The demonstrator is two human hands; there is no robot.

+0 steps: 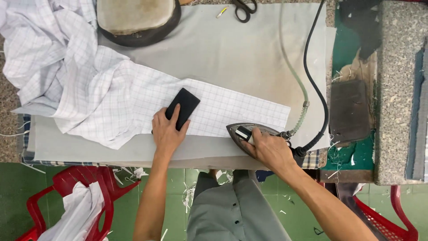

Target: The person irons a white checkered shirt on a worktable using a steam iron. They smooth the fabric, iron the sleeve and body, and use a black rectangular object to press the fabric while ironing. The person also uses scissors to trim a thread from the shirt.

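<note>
Here, gripping the heavy rigid iron (252,134) with right hand (269,149) closed on its handle, pinning limp checked fabric (214,107) under a black block (182,108) with left hand (167,131) flat at 9 o'clock.

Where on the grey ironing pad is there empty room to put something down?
The widest bare patch of the grey pad lies between the checked shirt, the padded cushion and the black hose. A thin strip runs along the near edge under the left hand. It is crowded around the iron and right hand.
</note>
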